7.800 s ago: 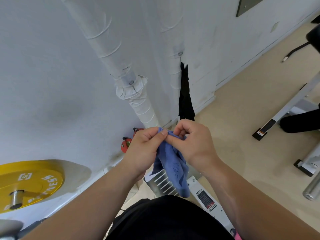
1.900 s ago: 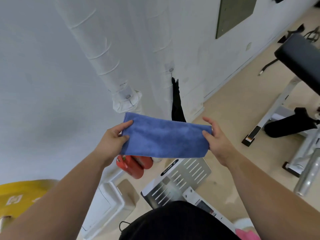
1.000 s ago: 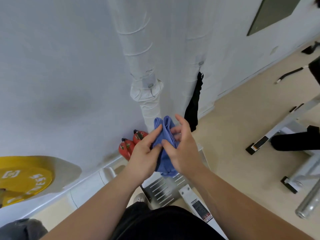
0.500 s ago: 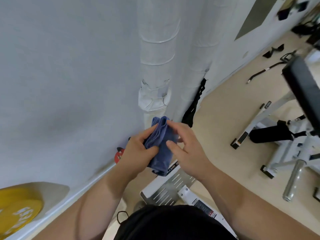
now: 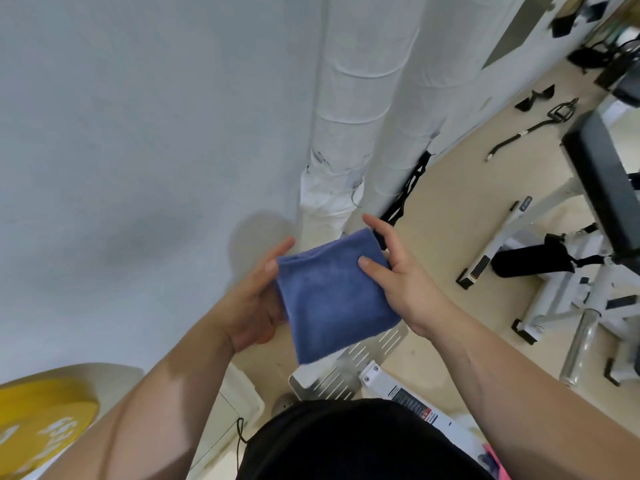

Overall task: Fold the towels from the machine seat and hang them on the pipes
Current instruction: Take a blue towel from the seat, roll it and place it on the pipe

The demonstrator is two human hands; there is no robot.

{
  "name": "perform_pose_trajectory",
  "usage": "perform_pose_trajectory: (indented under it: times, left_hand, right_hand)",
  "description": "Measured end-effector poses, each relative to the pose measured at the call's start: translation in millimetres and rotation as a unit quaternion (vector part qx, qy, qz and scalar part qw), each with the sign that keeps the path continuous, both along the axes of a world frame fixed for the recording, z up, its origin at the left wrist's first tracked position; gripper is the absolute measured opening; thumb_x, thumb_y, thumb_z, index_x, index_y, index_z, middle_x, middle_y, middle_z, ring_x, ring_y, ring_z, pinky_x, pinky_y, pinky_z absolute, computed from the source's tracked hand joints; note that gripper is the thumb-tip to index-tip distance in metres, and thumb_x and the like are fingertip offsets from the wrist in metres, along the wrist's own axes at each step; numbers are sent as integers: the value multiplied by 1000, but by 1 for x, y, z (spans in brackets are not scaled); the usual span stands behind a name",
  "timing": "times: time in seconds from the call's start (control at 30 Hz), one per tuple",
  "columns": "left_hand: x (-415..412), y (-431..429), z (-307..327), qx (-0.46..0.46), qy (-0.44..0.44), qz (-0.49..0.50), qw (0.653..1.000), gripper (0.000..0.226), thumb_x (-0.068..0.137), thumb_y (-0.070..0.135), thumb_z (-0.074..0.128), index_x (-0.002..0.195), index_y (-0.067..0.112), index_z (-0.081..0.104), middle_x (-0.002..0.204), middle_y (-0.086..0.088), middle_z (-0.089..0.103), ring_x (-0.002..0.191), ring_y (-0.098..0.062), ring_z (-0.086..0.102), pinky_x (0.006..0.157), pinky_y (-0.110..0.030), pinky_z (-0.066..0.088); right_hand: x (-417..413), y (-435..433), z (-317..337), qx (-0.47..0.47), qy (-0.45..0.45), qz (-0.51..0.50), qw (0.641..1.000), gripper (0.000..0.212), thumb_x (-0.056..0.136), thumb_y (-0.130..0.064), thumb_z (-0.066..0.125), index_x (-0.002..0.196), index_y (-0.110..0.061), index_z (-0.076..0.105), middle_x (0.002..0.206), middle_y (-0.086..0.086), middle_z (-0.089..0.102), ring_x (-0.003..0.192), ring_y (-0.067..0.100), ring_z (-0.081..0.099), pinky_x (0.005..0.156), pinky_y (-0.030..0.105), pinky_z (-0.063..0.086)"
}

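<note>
Blue towel point(image 5: 332, 296) was held in air between both hands, opened into flat folded square; half second earlier it was bunched. Left hand point(image 5: 256, 299) pinched left edge, thumb in front. Right hand point(image 5: 401, 275) pinched upper right corner. Hands were wider apart than before. Beyond towel: white wrapped pipes point(image 5: 349, 109) against wall.

We are in a gym: we see a yellow weight plate point(image 5: 41, 420), a black padded bench point(image 5: 602, 178) and a white workout machine point(image 5: 568, 299).
</note>
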State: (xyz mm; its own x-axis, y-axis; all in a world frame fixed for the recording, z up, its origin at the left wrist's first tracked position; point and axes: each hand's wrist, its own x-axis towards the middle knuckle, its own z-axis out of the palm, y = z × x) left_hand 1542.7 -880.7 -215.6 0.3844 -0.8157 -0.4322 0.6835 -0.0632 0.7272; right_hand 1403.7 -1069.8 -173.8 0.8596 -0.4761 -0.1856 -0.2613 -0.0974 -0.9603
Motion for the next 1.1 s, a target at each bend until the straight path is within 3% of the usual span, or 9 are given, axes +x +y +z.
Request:
perform_pose_trajectory:
  times: [0.1,0.27,0.43,0.53,0.67,0.77,0.87,0.97,1.1]
  left_hand:
    - [-11,1,-4,49,-39,48,997,90,82,15,80,153,40,30,116,0,75,87,-24,75,55,-33,57]
    - [-25,-12,-9,93,-108,165,976,84,99,6,62,154,54,21,111,-16,75,105,-29,74,87,-44,59]
    - [-32,-17,1,105,-231,204,945,36,103,4,50,111,33,70,104,-3,77,103,-29,71,83,-36,59]
    - [-35,-18,5,123,-264,167,942,35,102,8,54,94,32,78,103,18,74,108,-19,68,83,-33,56]
    - [-32,-17,1,94,-271,34,957,68,80,13,82,129,53,59,130,14,60,108,-17,66,72,-29,55]
    - [-35,-28,-1,143,-354,-26,924,93,66,24,82,144,54,42,137,10,50,97,-19,59,72,-32,51]
    - [-43,-50,5,220,-471,-5,854,84,70,19,82,146,34,49,131,4,60,104,-21,63,88,-39,55]
    - [-52,-70,14,247,-563,39,788,44,80,21,81,122,22,70,105,0,75,95,-17,70,89,-35,56]
    - [-56,-95,9,282,-561,-2,778,24,76,39,75,98,27,74,87,5,68,75,-1,66,66,-22,56]
  right_hand:
    - [3,2,-5,27,24,-46,998,53,104,-14,54,139,-52,42,117,-5,73,107,12,70,94,31,57]
    - [2,3,-10,29,60,-45,997,38,106,-13,47,120,-47,56,106,-6,74,96,12,70,82,27,57]
    - [1,3,-14,10,51,-71,996,42,101,0,47,82,-22,77,94,-11,74,91,6,66,79,21,51]
    - [4,-5,-17,47,58,-75,994,34,100,-3,51,100,-24,77,112,-6,73,108,13,68,90,24,54]
    - [-5,-26,-15,-14,116,85,990,67,76,-26,84,135,-45,57,137,-6,56,125,8,56,102,29,50]
    - [-6,-44,-9,-116,172,148,967,99,63,-31,94,147,-47,42,141,-8,50,128,7,50,104,27,46]
    - [-5,-65,-8,-199,184,200,942,106,67,-29,92,155,-36,33,141,-10,49,127,7,48,104,23,42]
    - [-5,-88,-7,-276,154,219,923,82,67,-30,91,140,-33,54,120,-14,64,103,4,59,86,16,46]
    - [-11,-123,-13,-317,129,226,912,43,62,-36,90,101,-32,72,99,-12,55,87,4,56,75,26,49]
